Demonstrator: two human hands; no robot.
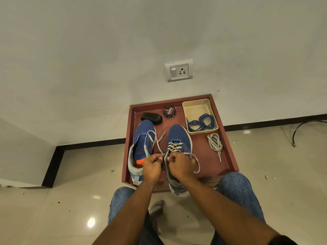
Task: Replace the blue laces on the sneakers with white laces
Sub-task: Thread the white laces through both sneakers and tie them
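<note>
right shoe (pixel 178 138) centre tray (pixel 228 156), half laced | left hand (pixel 152 167) and right hand (pixel 178 166) each pinch a white lace (pixel 174 147) end | lace soft, limp, light: hold near tip | blue laces (pixel 203 122) in basket (pixel 185 110) at 1 o'clock

A home room: tiled floor (pixel 44 209), plain wall (pixel 88 50), wall socket (pixel 179 70).
</note>
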